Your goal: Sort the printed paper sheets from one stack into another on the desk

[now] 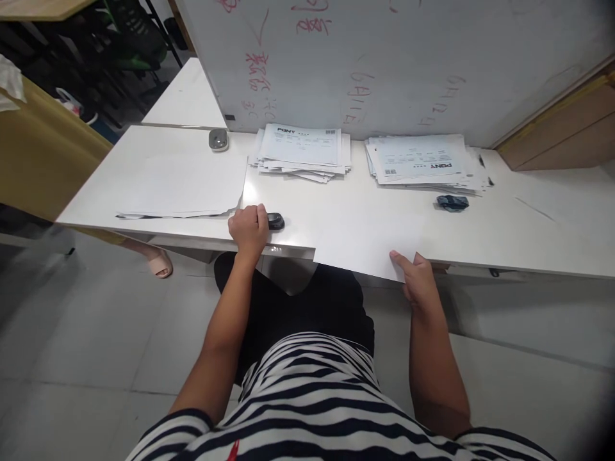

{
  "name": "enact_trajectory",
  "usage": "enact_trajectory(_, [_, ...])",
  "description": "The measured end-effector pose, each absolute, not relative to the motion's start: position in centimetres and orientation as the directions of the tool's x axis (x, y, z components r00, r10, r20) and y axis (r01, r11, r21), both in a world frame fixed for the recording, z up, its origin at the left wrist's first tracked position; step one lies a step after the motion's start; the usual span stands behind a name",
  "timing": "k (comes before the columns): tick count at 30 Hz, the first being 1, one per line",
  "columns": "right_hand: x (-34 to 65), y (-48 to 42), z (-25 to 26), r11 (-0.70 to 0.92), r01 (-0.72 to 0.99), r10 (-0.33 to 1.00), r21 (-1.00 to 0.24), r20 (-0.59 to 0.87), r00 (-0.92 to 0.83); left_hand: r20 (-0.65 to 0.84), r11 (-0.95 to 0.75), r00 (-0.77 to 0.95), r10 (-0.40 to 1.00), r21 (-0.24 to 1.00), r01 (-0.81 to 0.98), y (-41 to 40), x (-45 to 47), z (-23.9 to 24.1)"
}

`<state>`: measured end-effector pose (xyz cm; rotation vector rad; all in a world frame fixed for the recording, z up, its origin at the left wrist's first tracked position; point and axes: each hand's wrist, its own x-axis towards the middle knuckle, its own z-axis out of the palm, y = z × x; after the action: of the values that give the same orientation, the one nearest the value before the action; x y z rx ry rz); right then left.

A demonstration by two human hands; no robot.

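My left hand point(250, 229) is closed in a fist at the front edge of the white table. A small black rounded object point(275, 221) sticks out past its fingers, and the fist hides the rest of it. On the right, my right hand point(418, 275) pinches the near right corner of a blank white sheet point(365, 250), thumb on top. This sheet lies partly on the table and juts over the front edge. Left of my left hand, a flat stack of white paper point(187, 186) rests on the tabletop, with slightly uneven near edges.
Two stacks of printed sheets, a left one point(302, 147) and a right one point(418, 160), lie by the whiteboard point(384, 64). A dark crumpled item point(452, 203), a small grey-topped box point(218, 139) and a cardboard box point(562, 128) are nearby. Another person's foot point(161, 262) shows at left.
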<state>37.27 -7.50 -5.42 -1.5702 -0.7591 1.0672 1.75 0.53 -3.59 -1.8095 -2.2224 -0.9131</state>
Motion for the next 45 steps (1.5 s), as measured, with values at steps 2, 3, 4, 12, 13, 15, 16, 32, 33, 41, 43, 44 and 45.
enact_trajectory(2, [37.0,-7.5,-5.4,-0.274,-0.067,0.873,-0.959,-0.277,0.402,0.448,0.102,-0.279,0.85,0.379,0.92,0.5,1.8,-3.5])
enact_trajectory(3, [36.9,-7.5,-5.4,-0.279,-0.069,0.873,-0.958,-0.283,0.398,0.437,0.104,-0.282,0.854,0.388,0.916,0.5,1.8,-3.5])
enact_trajectory(4, [36.7,-7.3,-5.3,-0.281,-0.066,0.876,-0.957,-0.284,0.391,0.426,0.105,-0.283,0.859,0.395,0.913,0.5,1.9,-3.4])
enact_trajectory(12, [33.6,-0.9,-1.8,-0.15,0.022,0.959,-0.988,-0.14,0.248,0.486,0.067,-0.249,0.838,0.361,0.93,0.4,1.8,-4.0])
enact_trajectory(13, [32.8,1.1,-1.2,-0.106,0.017,0.973,-0.994,-0.1,0.208,0.498,0.057,-0.238,0.834,0.351,0.935,0.5,1.8,-4.1])
enact_trajectory(15, [30.9,6.1,-0.4,-0.071,0.01,0.989,-0.997,-0.069,0.132,0.519,0.051,-0.223,0.825,0.326,0.944,0.5,1.7,-4.3])
enact_trajectory(16, [29.9,8.8,-0.1,-0.08,0.011,0.99,-0.997,-0.078,0.114,0.528,0.054,-0.219,0.821,0.31,0.949,0.5,1.7,-4.4])
enact_trajectory(32, [32.9,17.0,-1.8,-0.037,0.955,0.915,-0.293,0.374,0.15,0.536,0.009,-0.198,0.821,0.335,0.942,0.7,1.0,-5.0])
enact_trajectory(33, [34.3,16.6,-2.3,-0.06,0.964,0.916,-0.257,0.37,0.156,0.541,0.004,-0.198,0.817,0.339,0.941,0.7,1.0,-5.0])
enact_trajectory(41, [39.6,14.6,-5.7,-0.174,0.953,0.934,-0.247,0.267,0.239,0.58,0.009,-0.191,0.792,0.301,0.954,0.8,1.1,-4.9])
enact_trajectory(43, [39.4,14.4,-6.0,-0.155,0.959,0.915,-0.238,0.332,0.23,0.577,0.016,-0.19,0.794,0.293,0.956,0.8,1.2,-4.8])
enact_trajectory(44, [39.2,14.4,-6.0,-0.145,0.961,0.904,-0.236,0.363,0.226,0.573,0.02,-0.186,0.798,0.284,0.959,0.8,1.2,-4.8])
enact_trajectory(45, [39.1,14.3,-6.1,-0.134,0.962,0.893,-0.237,0.392,0.221,0.569,0.023,-0.182,0.801,0.275,0.961,0.8,1.2,-4.7])
